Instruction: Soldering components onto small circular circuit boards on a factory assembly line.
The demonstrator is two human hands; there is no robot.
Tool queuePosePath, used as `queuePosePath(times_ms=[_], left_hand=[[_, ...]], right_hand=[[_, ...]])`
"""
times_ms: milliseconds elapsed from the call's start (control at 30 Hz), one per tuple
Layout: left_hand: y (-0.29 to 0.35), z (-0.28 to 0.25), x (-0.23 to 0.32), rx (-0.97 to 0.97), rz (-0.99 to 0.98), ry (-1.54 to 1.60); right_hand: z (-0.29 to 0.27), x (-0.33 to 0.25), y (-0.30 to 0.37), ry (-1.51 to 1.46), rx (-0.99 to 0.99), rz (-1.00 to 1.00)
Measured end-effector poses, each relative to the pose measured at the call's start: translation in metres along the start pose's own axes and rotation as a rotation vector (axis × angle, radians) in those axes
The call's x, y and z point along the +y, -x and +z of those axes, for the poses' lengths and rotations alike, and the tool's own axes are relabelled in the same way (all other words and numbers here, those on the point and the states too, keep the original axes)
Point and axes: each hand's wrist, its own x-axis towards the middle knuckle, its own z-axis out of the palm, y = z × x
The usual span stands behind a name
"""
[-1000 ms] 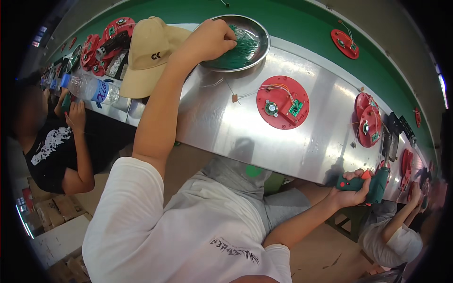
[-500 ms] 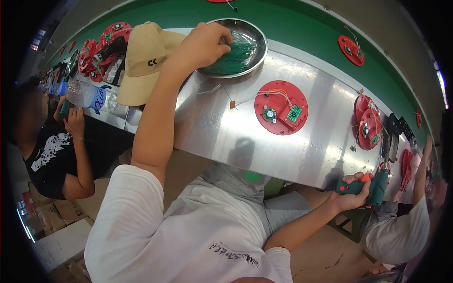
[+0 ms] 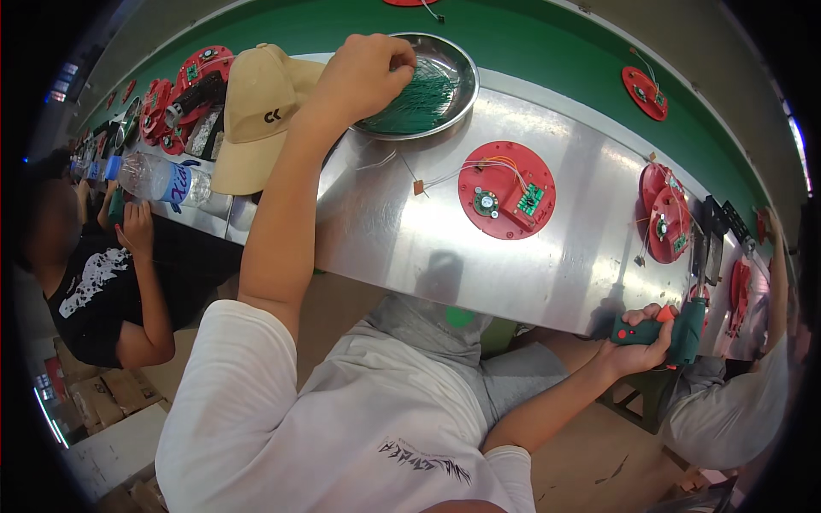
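My left hand (image 3: 369, 75) is over the left side of a round steel dish (image 3: 469, 96). Its fingers are pinched together, and what they hold, if anything, is hidden. Many thin green pieces (image 3: 421, 104) lie in the dish. Low at the right, my right hand (image 3: 640, 349) is wrapped round the handle of a green cordless screwdriver (image 3: 684, 335) with an orange trigger; its shaft points away from me at the table's edge. Between my hands, a red round plate (image 3: 481, 175) with a green circuit board and thin wires lies on the metal table (image 3: 376, 227).
A beige cap (image 3: 256, 111) and a plastic bottle (image 3: 152, 175) stand left of my forearm. More red plates (image 3: 665, 214) are stacked at the right. Behind the table runs a green belt (image 3: 547, 53) carrying another red plate (image 3: 643, 92). Co-workers sit on both sides.
My left hand has shifted slightly up and left over the dish, its fingers drawn closer together. The screwdriver in my right hand has tilted and moved slightly.
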Motion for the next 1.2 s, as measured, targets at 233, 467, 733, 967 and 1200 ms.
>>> queuePosePath(times_ms=[233,467,733,967,1200], left_hand=[[0.007,0.025,0.022,-0.023,0.045,-0.004],[0.013,0.017,0.063,-0.096,0.176,0.237],[0.054,0.046,0.105,-0.201,0.493,0.312],[0.068,0.066,0.106,0.022,0.490,0.383],[0.073,0.075,0.098,0.023,0.440,0.353]], right_hand=[[-0.002,0.001,0.000,-0.021,-0.006,0.001],[-0.006,-0.003,0.007,-0.117,-0.148,-0.021],[0.029,-0.029,0.070,0.271,-0.428,-0.074],[0.037,-0.026,0.086,0.382,-0.690,-0.245],[0.040,-0.013,0.089,0.397,-0.714,-0.124]])
